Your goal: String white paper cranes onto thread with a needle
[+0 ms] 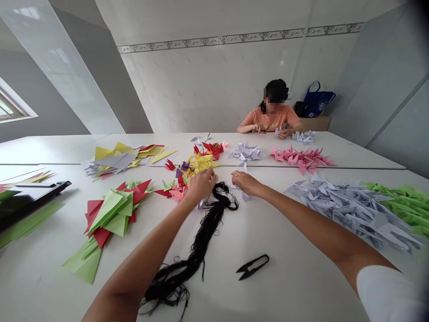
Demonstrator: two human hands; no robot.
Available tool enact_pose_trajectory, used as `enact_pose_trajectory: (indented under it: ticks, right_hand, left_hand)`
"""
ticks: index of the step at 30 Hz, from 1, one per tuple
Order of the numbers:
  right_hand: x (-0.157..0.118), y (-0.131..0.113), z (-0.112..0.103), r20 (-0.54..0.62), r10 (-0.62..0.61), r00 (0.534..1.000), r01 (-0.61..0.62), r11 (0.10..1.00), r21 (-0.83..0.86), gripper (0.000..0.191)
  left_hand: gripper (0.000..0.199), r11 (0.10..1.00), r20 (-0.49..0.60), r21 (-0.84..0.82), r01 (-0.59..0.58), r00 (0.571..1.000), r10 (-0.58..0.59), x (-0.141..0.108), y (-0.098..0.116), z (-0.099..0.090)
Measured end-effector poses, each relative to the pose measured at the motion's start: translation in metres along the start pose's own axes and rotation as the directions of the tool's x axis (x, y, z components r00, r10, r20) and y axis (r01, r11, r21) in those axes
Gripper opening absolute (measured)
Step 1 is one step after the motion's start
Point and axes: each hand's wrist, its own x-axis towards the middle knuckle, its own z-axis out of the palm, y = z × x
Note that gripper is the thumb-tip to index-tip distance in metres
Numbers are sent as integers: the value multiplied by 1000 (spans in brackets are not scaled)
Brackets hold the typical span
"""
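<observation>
Thread [201, 237], black and tangled, runs up the white table [288, 286] in a long loose hank, its top end curling just below the hands. The left hand [203, 185] is bunched, fingers [209, 175] curled down beside a small pale paper piece [201, 204] near the thread's top; whether it pinches anything cannot be told. The right hand [245, 182] is half open, its fingertips [234, 175] resting on the table just beside a lilac crane [246, 196]. Snips [252, 267] lie closed below, near the thread. Folded paper spreads around: red and green pieces [112, 214] to the left, lilac cranes [351, 210] and green cranes [405, 203] to the right, yellow and red cranes [201, 163] ahead. Across the table, a co-worker [271, 118] in an orange top sits with both hands near a small white crane [277, 131].
</observation>
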Motion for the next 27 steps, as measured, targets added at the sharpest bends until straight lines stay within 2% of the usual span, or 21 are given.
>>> enact_pose_trajectory:
  ticks: [2,4,6,8,10,12,16,22,27]
  right_hand:
    - [-6,-2,-6,-71,-11,997,16,998,61,35]
    - [-12,-6,-10,-125,-15,992,31,991,130,35]
    - [-17,-12,-12,-158,-14,987,45,980,195,25]
    - [-21,-17,-11,-176,-13,984,58,966,253,27]
    - [-26,-21,-11,-185,-12,983,68,951,301,35]
    - [-30,-22,-10,-192,-8,981,75,936,343,34]
    - [-37,-19,-11,-195,6,981,76,908,413,34]
    - [-39,-17,-11,-195,31,980,68,874,481,39]
    - [-43,-18,-12,-205,37,978,72,862,502,39]
  left_hand:
    - [39,994,3,3,105,994,-105,26,-37,-15]
    - [39,983,45,15,183,982,-183,49,-71,-23]
    - [39,974,114,29,223,968,-225,68,-95,-23]
    - [39,970,177,42,239,954,-243,83,-108,-17]
    - [39,968,221,52,244,943,-249,93,-113,-9]
    - [38,967,239,58,248,937,-255,100,-115,-3]
    - [38,962,208,69,263,939,-272,108,-119,-2]
    - [38,951,134,61,303,942,-308,110,-120,-16]
    - [37,940,-21,-24,342,939,-342,110,-115,-42]
